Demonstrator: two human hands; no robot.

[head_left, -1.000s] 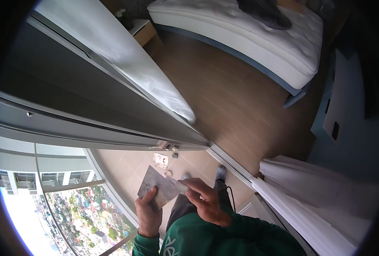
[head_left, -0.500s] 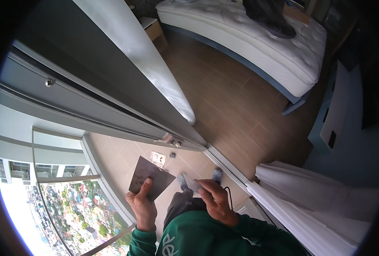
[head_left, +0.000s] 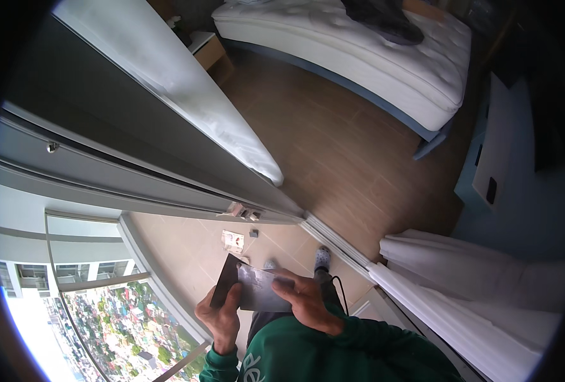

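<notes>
My left hand grips a dark grey, flat, stiff-looking sheet at its lower edge, thumb on top. A paler grey, slightly shiny rectangular sheet lies partly over it, covering its right side. My right hand is closed on the right end of this pale sheet, with the thumb on its face. Both hands are close together in front of my green sweatshirt. The sheets' material cannot be made out, and the fingers beneath are hidden.
On the tiled balcony floor lie a printed paper and a small dark block. A sliding-door track runs beside my feet. White curtains hang right; a bed stands beyond. A railing is left.
My hands have come together. The pale sheet in my right hand has moved left over the dark sheet, which my left hand has turned and shifted slightly right.
</notes>
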